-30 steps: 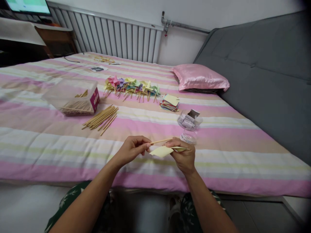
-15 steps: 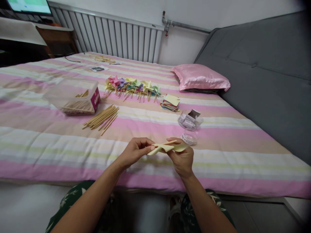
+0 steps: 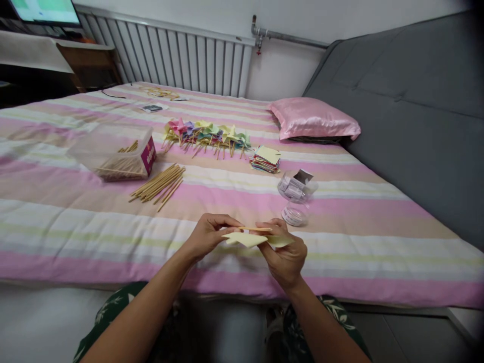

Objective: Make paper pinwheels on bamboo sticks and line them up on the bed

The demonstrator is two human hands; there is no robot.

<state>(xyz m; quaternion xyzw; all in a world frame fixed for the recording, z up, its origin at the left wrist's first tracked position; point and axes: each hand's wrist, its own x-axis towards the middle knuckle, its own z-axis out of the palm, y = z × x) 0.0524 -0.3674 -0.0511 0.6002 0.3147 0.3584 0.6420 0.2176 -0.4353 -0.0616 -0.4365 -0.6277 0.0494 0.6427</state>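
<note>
Between my two hands, above the near side of the bed, is a pale yellow paper pinwheel (image 3: pixel 247 239) with a thin wooden stick (image 3: pixel 256 229) lying level behind it. My left hand (image 3: pixel 212 233) is closed, thumb and fingers pinching the left end of the stick and the paper. My right hand (image 3: pixel 285 252) is closed around the pinwheel's right side, its fingers at the stick's other end. Where paper and stick meet is partly hidden by the fingers. Beyond my right hand stands an open clear round container (image 3: pixel 297 187) with small packets, its lid (image 3: pixel 294 216) beside it.
Wooden sticks (image 3: pixel 161 185) lie left, near a clear plastic box (image 3: pixel 109 141) holding more. Finished paper pinwheels (image 3: pixel 206 132) lie in a row farther back, beside a stack of coloured paper squares (image 3: pixel 265 158). A pink pillow (image 3: pixel 313 118) rests against the grey headboard (image 3: pixel 401 101).
The pinwheel has turned in my hands and its paper now lies flatter, with the stick showing behind it. My right hand has shifted slightly right and down.
</note>
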